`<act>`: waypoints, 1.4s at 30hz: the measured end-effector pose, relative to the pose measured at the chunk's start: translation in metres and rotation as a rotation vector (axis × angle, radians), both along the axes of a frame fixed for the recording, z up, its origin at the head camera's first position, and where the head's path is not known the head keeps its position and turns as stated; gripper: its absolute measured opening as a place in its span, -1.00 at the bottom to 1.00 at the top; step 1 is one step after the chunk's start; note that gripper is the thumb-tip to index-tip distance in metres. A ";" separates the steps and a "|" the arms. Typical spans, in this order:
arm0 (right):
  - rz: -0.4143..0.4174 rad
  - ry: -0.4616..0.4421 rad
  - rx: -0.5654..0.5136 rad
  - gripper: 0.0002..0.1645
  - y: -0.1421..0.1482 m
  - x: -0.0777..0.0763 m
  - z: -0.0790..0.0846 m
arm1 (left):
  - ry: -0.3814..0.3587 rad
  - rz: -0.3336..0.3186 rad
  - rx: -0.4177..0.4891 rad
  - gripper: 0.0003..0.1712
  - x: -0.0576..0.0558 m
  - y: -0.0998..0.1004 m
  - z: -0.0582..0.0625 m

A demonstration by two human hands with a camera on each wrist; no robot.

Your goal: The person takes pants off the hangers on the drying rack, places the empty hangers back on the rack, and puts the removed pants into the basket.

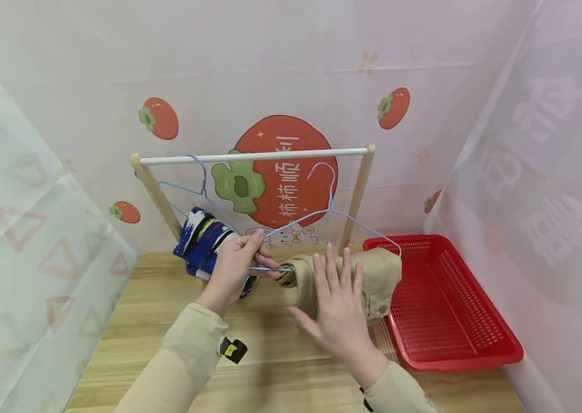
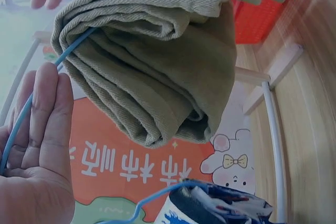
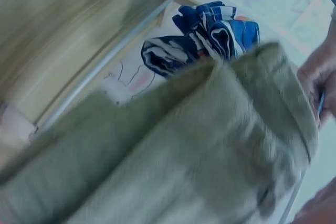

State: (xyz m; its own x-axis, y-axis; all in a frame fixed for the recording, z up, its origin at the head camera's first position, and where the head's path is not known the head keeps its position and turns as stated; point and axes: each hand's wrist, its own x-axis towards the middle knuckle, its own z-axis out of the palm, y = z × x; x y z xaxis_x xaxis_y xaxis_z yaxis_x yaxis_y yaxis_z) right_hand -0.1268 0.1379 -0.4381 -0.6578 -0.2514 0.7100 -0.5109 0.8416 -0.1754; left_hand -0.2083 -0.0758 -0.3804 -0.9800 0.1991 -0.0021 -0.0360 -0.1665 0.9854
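Observation:
A light-blue wire hanger (image 1: 331, 210) carries a folded khaki garment (image 1: 381, 275) draped over its lower bar. My left hand (image 1: 236, 261) holds the hanger's left end, fingers curled round the wire, as the left wrist view also shows. My right hand (image 1: 337, 312) lies with spread, straight fingers against the front of the khaki garment. A button and a stitched flap show near the garment's right end. In the right wrist view the khaki cloth (image 3: 199, 145) fills much of the picture. The hanger's hook stands free, in front of the rack's rail.
A rack with a white rail (image 1: 254, 155) and wooden posts stands behind. From its left side hangs another blue hanger (image 1: 203, 189) with a blue patterned garment (image 1: 203, 241). To the right, a red basket (image 1: 476, 355) rests on the wooden table (image 1: 131, 332). Printed cloth walls enclose the table.

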 end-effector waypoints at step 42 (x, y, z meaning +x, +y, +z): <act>-0.062 0.212 0.055 0.75 0.038 -0.013 -0.076 | 0.016 0.045 0.085 -0.40 0.009 0.002 0.003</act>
State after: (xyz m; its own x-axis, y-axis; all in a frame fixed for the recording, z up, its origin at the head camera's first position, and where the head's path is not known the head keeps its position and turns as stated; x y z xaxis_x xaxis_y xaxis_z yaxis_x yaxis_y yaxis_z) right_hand -0.1402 0.1758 -0.5138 -0.5111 -0.2573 0.8201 -0.4783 0.8779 -0.0227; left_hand -0.1995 -0.0740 -0.3778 -0.9878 0.1532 0.0290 -0.0105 -0.2510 0.9679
